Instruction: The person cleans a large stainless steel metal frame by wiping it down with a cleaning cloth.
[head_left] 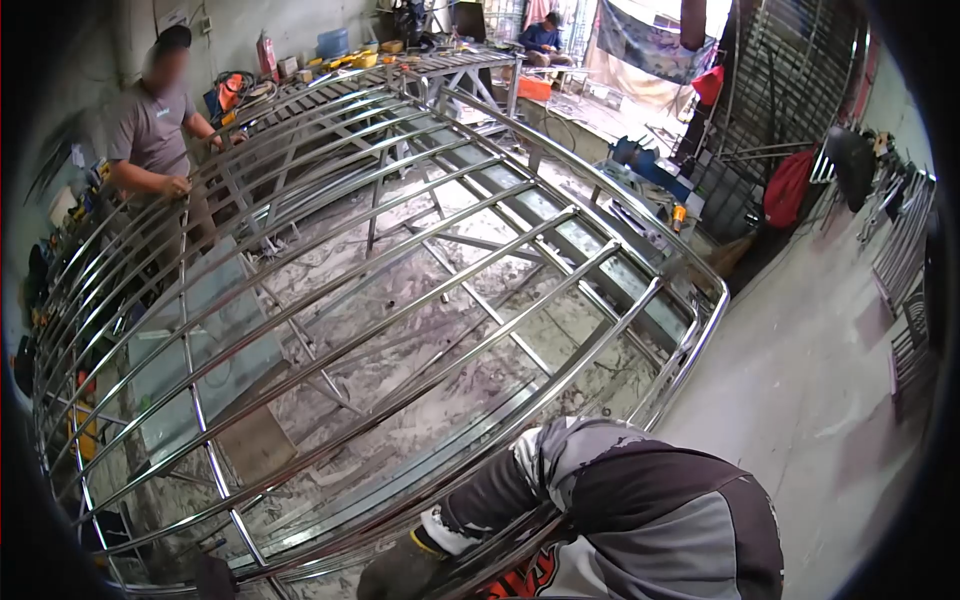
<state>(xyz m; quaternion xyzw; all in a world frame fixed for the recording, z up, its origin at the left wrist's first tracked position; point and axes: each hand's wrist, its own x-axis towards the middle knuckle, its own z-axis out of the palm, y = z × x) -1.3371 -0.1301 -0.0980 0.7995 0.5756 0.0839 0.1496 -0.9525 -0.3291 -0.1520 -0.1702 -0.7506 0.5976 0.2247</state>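
A large frame of shiny metal tubes point(440, 288), several long bars joined by crosspieces, spans most of the view. My right arm, in a grey and black sleeve, reaches down to the left along its near edge. My right hand point(400, 572), in a dark glove with a yellow cuff edge, is low by the near rail; its fingers are hidden. At the bottom left, a dark gloved shape, apparently my left hand point(213, 577), is against the near rail by a crossbar. How its fingers lie I cannot make out.
Another person point(160, 130) stands at the frame's far left side with hands near the bars. A seated person point(543, 40) is at the back. A cluttered bench point(440, 66) stands behind; a red bag point(790, 190) and metal tubes point(905, 240) line the right wall.
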